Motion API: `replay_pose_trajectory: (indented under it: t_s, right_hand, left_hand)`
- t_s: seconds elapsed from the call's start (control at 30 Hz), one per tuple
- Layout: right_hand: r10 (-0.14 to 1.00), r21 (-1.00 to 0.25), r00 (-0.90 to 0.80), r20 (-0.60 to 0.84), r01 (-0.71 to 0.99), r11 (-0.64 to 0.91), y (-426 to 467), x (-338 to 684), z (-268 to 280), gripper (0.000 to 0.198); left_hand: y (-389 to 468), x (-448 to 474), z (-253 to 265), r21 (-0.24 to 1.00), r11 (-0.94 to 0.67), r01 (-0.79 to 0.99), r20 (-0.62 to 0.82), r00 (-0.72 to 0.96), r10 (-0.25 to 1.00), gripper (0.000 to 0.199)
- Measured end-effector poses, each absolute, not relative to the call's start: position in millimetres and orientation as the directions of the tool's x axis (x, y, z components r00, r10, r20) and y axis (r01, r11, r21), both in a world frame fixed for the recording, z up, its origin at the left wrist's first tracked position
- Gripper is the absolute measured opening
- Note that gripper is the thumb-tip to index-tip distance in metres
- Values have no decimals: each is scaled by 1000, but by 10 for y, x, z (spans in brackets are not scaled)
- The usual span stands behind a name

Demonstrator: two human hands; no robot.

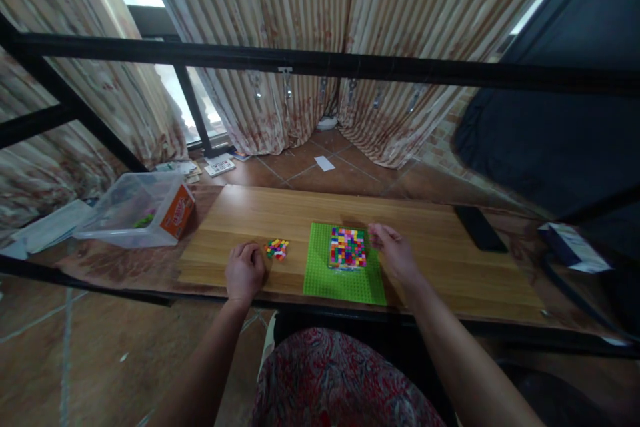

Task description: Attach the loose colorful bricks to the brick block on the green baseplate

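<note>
My left hand (pixel 245 271) rests on the wooden board with its fingers curled in, and what they hold, if anything, is hidden. Just right of it lies a small pile of loose toy bricks (pixel 277 249) in mixed colours. A green studded baseplate (pixel 320 280) carries a square block of many-coloured toy bricks (pixel 348 248). My right hand (pixel 393 247) is at the far right corner of that block, thumb and fingertips pinched together. A pinkish spot shows at the fingertips, too small to name.
A clear plastic bin (pixel 120 213) with an orange label stands at the left, green pieces inside. A black phone (pixel 480 228) lies on the board's right part. A black metal rail (pixel 320 61) crosses beyond the wooden board (pixel 270 203). Papers lie on the floor behind.
</note>
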State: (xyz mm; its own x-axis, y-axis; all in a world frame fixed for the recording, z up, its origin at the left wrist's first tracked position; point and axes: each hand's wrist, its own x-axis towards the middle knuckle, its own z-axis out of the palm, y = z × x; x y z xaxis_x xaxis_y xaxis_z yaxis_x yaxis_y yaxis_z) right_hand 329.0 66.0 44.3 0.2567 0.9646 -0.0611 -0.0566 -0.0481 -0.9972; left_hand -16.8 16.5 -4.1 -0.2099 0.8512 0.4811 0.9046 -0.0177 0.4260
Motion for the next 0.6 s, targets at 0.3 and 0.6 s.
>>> replay_pose_trajectory:
  t_s: [0.3,0.6]
  right_hand:
    - [955,-893,-69,287,343,293,340,2652,914,24]
    - [883,-682,-419,211,583,441,269,1823,391,19]
  left_hand:
    - [151,-121,-25,454,-13,891,477,-231,848,17]
    - [138,-94,-20,473,-5,881,455,-239,858,16]
